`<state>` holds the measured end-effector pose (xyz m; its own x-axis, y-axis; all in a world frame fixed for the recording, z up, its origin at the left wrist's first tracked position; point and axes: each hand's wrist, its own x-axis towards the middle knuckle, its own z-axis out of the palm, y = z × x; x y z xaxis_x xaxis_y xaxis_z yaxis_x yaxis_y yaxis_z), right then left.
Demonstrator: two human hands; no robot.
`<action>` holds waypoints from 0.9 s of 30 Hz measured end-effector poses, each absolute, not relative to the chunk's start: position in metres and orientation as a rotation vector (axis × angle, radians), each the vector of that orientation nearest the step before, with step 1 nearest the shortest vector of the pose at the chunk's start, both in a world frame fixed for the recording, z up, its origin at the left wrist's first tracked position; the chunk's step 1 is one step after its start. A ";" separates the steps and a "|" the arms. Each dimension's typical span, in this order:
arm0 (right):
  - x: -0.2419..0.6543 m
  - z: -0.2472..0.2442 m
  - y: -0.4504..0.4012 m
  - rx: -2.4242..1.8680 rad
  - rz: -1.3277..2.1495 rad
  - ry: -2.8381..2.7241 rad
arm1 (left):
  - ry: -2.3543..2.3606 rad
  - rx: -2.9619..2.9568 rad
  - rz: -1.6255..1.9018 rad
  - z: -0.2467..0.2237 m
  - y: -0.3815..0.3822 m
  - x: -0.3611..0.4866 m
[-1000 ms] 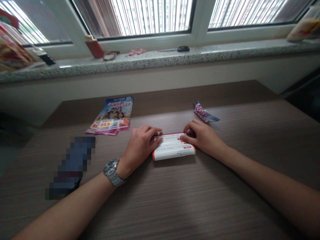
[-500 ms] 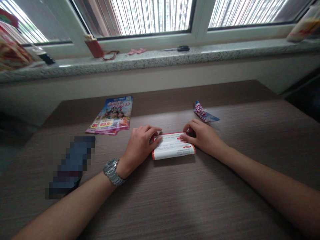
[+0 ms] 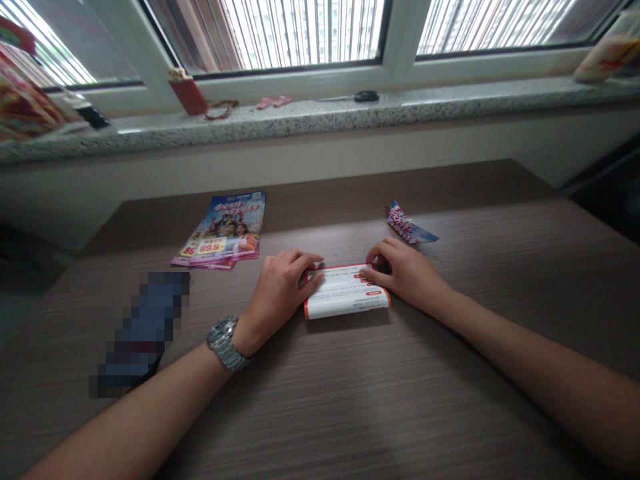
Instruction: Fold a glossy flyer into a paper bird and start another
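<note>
A white printed sheet with red-orange edges point(image 3: 340, 293) lies curled over on the brown table, its near edge bent round. My left hand point(image 3: 284, 292) grips its left side near the far corner between thumb and fingers, and a metal watch point(image 3: 228, 343) circles that wrist. At the sheet's far right corner, my right hand point(image 3: 400, 270) pinches the paper with thumb on top. Just beyond my right hand sits a small folded piece of colourful paper point(image 3: 403, 223).
A stack of colourful flyers point(image 3: 233, 230) lies at the back left of the table point(image 3: 340, 413). Nearer on the left is a blurred-out dark object point(image 3: 145, 333). The stone windowsill point(image 3: 300, 123) holds a red case point(image 3: 189, 93), pink pieces point(image 3: 274, 103) and a dark-handled tool point(image 3: 366, 97).
</note>
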<state>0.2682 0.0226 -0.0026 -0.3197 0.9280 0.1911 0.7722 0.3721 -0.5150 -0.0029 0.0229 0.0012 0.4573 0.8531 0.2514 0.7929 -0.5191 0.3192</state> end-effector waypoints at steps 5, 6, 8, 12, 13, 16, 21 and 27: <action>0.268 -0.002 0.022 -1.467 0.465 -2.183 | 1.443 2.543 0.589 0.000 0.023 -0.004; 0.268 -0.002 0.022 -1.466 0.470 -2.182 | 1.443 2.543 0.591 0.000 0.023 -0.004; 0.268 -0.001 0.022 -1.468 0.478 -2.179 | 1.442 2.543 0.590 0.000 0.023 -0.004; 0.268 -0.001 0.023 -1.476 0.464 -2.185 | 1.446 2.543 0.588 0.000 0.023 -0.003; 0.268 -0.001 0.023 -1.477 0.460 -2.188 | 1.446 2.543 0.586 0.000 0.023 -0.003; 0.268 -0.002 0.023 -1.471 0.466 -2.184 | 1.448 2.548 0.581 0.000 0.023 -0.003; 0.268 -0.002 0.023 -1.459 0.465 -2.176 | 1.443 2.550 0.588 0.000 0.023 -0.003; 0.268 -0.001 0.023 -1.473 0.462 -2.189 | 1.444 2.548 0.581 0.001 0.023 -0.003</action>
<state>0.2682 0.0232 -0.0015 -0.3217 0.9286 0.1851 0.7746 0.3705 -0.5125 -0.0031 0.0232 0.0006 0.4596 0.8507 0.2553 0.7904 -0.5228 0.3193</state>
